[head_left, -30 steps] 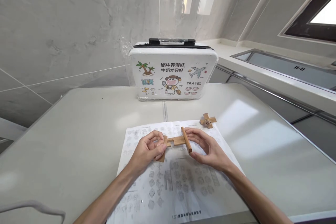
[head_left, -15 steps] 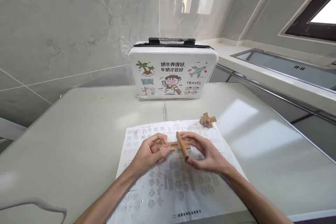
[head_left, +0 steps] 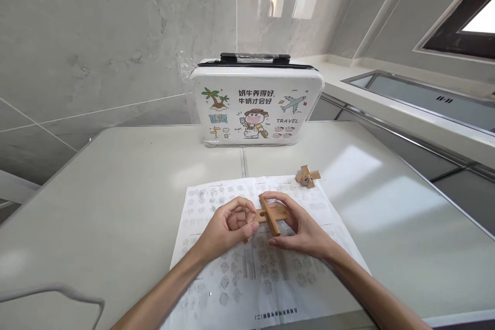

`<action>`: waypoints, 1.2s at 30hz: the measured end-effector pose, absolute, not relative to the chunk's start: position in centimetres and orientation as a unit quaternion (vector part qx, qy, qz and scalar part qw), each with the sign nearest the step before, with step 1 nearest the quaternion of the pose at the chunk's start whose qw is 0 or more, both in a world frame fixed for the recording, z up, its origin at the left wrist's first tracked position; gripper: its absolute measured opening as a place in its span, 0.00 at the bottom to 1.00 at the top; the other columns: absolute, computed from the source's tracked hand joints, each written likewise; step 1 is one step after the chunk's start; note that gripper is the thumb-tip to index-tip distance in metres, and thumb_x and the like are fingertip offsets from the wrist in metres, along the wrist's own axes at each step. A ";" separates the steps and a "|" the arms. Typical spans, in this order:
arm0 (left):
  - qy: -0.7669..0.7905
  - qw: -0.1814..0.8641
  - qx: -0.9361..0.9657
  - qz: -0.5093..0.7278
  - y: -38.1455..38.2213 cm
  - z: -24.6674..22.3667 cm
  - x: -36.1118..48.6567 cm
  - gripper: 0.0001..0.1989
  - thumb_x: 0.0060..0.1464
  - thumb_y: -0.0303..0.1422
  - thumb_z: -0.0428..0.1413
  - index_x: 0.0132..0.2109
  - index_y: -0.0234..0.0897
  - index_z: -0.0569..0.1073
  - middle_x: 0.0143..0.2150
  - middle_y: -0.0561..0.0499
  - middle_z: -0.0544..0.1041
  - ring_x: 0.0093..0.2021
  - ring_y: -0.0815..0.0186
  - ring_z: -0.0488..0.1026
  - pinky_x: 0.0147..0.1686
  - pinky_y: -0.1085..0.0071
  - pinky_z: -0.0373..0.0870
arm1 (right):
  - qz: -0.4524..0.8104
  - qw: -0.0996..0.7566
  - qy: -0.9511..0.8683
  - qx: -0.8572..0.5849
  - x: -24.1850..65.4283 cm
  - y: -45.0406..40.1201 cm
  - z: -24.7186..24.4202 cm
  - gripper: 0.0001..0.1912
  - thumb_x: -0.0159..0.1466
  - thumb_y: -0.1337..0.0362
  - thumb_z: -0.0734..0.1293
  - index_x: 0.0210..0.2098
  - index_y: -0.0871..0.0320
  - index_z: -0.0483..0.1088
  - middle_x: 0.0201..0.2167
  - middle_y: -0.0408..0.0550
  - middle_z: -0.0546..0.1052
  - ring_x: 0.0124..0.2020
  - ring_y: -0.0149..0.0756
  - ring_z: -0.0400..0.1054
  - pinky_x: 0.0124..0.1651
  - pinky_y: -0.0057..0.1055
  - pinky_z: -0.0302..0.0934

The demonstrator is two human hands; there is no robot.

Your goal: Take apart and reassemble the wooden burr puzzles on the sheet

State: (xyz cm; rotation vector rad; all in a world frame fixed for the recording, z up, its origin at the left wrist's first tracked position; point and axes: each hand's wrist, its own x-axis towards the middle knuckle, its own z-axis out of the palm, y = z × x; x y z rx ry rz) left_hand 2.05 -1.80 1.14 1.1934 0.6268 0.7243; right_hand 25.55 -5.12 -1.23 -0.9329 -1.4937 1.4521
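Note:
Two notched wooden puzzle pieces cross each other between my hands, above the printed sheet (head_left: 216,263). My left hand (head_left: 234,224) pinches the left end of the flat-lying wooden puzzle piece (head_left: 279,213) between thumb and fingers. My right hand (head_left: 299,221) grips the crossing wooden puzzle piece (head_left: 269,216) near its two ends, with the thumb at the near end and fingers at the far end. Some of the right fingers are hidden behind the wood. Beyond the right hand, an assembled wooden burr puzzle (head_left: 308,177) rests on the sheet's far right corner.
A white cartoon-printed case (head_left: 257,108) in clear plastic stands at the back of the pale table (head_left: 116,191), near the grey tiled wall (head_left: 96,26). A grey cable (head_left: 58,289) lies at the near left. On the right runs a counter with a sink (head_left: 425,100).
The flat puzzle piece has shifted right through the crossing piece, and its notches there are now mostly covered. My left hand has moved slightly right with it. The view has shifted a little.

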 end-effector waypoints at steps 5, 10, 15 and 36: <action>0.327 0.680 0.567 0.331 -1.8 1.3 2.2 0.18 0.66 0.45 0.60 0.52 0.40 0.67 0.31 0.56 0.70 0.28 0.71 0.68 0.30 0.72 0.65 | 0.550 0.437 -0.601 -0.382 25.8 -4.9 -1.4 0.39 0.57 0.62 0.82 0.63 0.45 0.66 0.68 0.51 0.62 0.64 0.51 0.67 0.67 0.46 0.64; 0.371 0.650 0.599 0.286 -2.2 0.7 2.6 0.19 0.69 0.51 0.53 0.53 0.41 0.67 0.28 0.58 0.69 0.23 0.72 0.63 0.25 0.74 0.60 | 0.500 0.433 -0.645 -0.383 25.5 -5.0 -1.5 0.40 0.57 0.61 0.82 0.64 0.45 0.66 0.68 0.53 0.64 0.72 0.54 0.56 0.71 0.50 0.59; 0.382 0.640 0.600 0.291 -2.3 1.0 2.8 0.18 0.69 0.49 0.54 0.52 0.40 0.69 0.26 0.58 0.71 0.23 0.71 0.65 0.26 0.74 0.61 | 0.469 0.432 -0.669 -0.381 25.5 -5.0 -1.8 0.39 0.57 0.61 0.82 0.64 0.42 0.66 0.68 0.52 0.64 0.72 0.54 0.56 0.71 0.50 0.60; 0.384 0.651 0.587 0.289 -2.1 1.2 2.7 0.18 0.69 0.49 0.55 0.53 0.39 0.70 0.26 0.57 0.73 0.22 0.71 0.66 0.25 0.73 0.62 | 0.474 0.425 -0.673 -0.376 25.7 -4.8 -1.7 0.39 0.59 0.60 0.81 0.65 0.41 0.65 0.70 0.52 0.61 0.73 0.53 0.55 0.70 0.49 0.61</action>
